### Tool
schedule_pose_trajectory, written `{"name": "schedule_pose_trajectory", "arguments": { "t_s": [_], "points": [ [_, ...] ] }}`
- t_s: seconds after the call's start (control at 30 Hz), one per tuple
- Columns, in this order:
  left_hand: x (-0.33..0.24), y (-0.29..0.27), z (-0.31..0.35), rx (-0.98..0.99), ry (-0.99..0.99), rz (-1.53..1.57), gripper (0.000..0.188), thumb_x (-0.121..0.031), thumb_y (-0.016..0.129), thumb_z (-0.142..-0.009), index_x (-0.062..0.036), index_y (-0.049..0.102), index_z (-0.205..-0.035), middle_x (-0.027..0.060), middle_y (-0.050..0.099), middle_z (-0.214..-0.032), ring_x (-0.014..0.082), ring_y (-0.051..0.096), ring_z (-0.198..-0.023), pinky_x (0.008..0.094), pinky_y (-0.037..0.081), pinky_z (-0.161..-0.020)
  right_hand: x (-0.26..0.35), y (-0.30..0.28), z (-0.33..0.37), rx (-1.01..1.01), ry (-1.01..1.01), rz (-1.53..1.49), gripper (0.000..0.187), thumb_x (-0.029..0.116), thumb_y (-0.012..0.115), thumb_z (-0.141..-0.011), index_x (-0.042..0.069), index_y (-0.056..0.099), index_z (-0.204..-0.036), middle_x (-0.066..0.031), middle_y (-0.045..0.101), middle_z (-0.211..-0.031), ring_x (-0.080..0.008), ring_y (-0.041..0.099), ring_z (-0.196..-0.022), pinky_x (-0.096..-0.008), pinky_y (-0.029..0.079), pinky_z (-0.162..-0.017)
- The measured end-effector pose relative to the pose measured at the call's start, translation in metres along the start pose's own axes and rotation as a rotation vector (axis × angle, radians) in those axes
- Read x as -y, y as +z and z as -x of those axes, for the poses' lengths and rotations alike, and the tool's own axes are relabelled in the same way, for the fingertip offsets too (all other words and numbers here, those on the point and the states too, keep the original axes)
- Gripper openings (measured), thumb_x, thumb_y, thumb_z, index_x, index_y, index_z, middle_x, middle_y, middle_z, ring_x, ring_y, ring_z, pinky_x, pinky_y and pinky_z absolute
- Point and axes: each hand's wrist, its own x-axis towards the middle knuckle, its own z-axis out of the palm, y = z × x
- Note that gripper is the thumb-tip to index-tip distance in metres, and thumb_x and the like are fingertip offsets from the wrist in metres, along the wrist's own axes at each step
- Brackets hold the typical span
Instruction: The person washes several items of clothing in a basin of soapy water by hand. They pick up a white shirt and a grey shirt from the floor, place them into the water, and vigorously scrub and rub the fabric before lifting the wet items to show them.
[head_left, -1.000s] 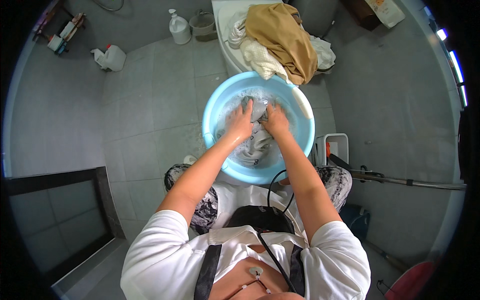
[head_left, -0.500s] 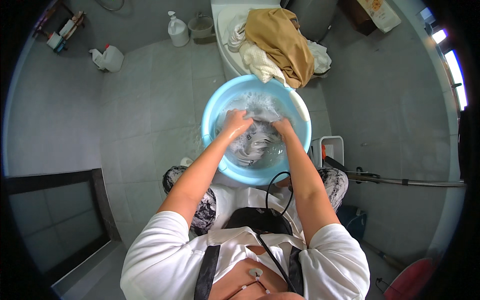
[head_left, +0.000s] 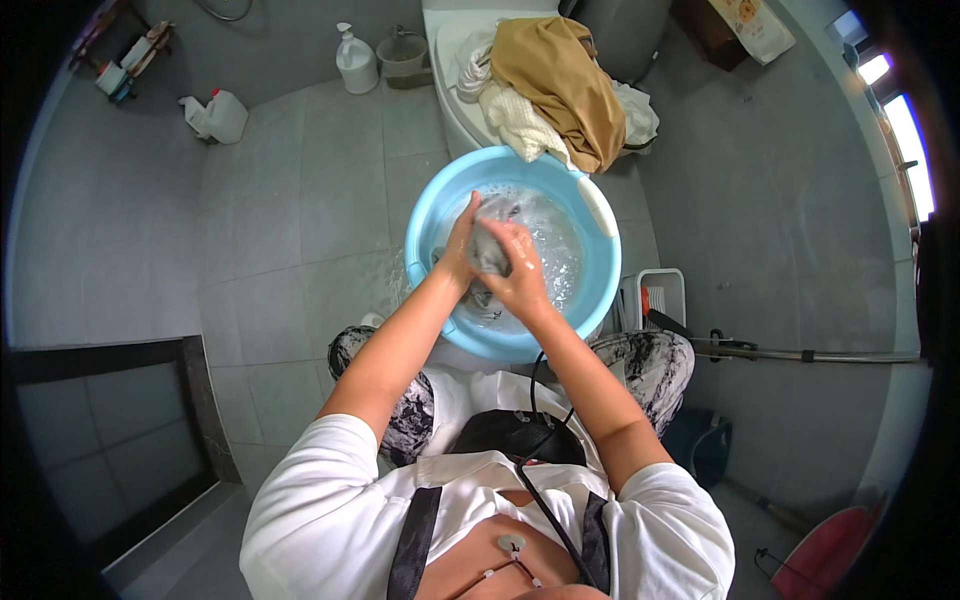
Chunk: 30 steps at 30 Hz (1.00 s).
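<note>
A light-blue basin [head_left: 592, 250] of sudsy water stands between my knees. In it lies a wet grey-white garment [head_left: 491, 250], partly under the foam. My left hand [head_left: 460, 243] presses against the left side of a bunched part of the cloth, its fingers pointing away from me. From the right, my right hand [head_left: 520, 270] curls its fingers over the same bundle, so the cloth is squeezed between both hands. Foam and water cling to the right hand. The rest of the garment is hidden by the hands and suds.
Past the basin, a tan garment [head_left: 555, 75] and a cream knit [head_left: 520, 120] lie on the toilet [head_left: 450, 100]. A white pump bottle [head_left: 356, 62] and a white jug [head_left: 218, 117] stand on the tiled floor. Right of the basin are a white bin [head_left: 672, 290] and a metal pole [head_left: 830, 356].
My right hand has moved left across the basin toward my left hand. The cloth, spread between the hands before, is now bunched up between them.
</note>
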Motion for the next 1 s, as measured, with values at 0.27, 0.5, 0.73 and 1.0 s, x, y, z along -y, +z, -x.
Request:
{"name": "schedule_pose_trajectory", "arguments": {
  "t_s": [0.27,0.5,0.73,1.0],
  "points": [
    [0.014,-0.012,-0.011,-0.023,-0.010,0.080,0.043,-0.045,0.045,-0.085,-0.0042,0.051,-0.096,0.0089,0.055,-0.089,0.0198,0.054,-0.080,0.0329,0.045,-0.071,-0.004,0.027,-0.006,-0.161,0.172,0.140,0.020,0.012,0.066,-0.068,0.006,0.055,-0.084,-0.0158,0.052,-0.086,-0.0329,0.051,-0.084,-0.0381,0.043,-0.068],
    [0.037,0.002,-0.019,-0.532,0.085,-0.107,0.036,-0.030,0.049,-0.084,-0.0033,0.050,-0.109,0.0104,0.054,-0.102,0.0193,0.052,-0.091,0.0307,0.042,-0.078,-0.038,0.022,-0.015,-0.291,0.328,0.214,0.020,0.023,0.057,-0.077,0.004,0.054,-0.079,-0.0200,0.056,-0.073,-0.0396,0.054,-0.067,-0.0429,0.042,-0.060],
    [0.020,-0.022,-0.033,-0.449,0.238,-0.190,0.030,-0.028,0.052,-0.084,-0.0032,0.053,-0.101,0.0091,0.057,-0.097,0.0189,0.057,-0.086,0.0335,0.048,-0.074,-0.088,-0.025,-0.015,-0.201,0.642,0.354,0.032,0.028,0.061,-0.074,0.003,0.056,-0.093,-0.0222,0.056,-0.089,-0.0373,0.053,-0.084,-0.0413,0.042,-0.072],
    [0.012,-0.041,-0.035,-0.587,0.156,-0.155,0.031,-0.008,0.056,-0.076,-0.0103,0.046,-0.104,0.0078,0.054,-0.095,0.0208,0.052,-0.089,0.0368,0.046,-0.072,-0.094,0.000,0.003,0.149,0.313,0.410,0.054,0.024,0.066,-0.069,0.024,0.046,-0.119,-0.0191,0.036,-0.127,-0.0365,0.039,-0.111,-0.0398,0.035,-0.093]
  ]
}}
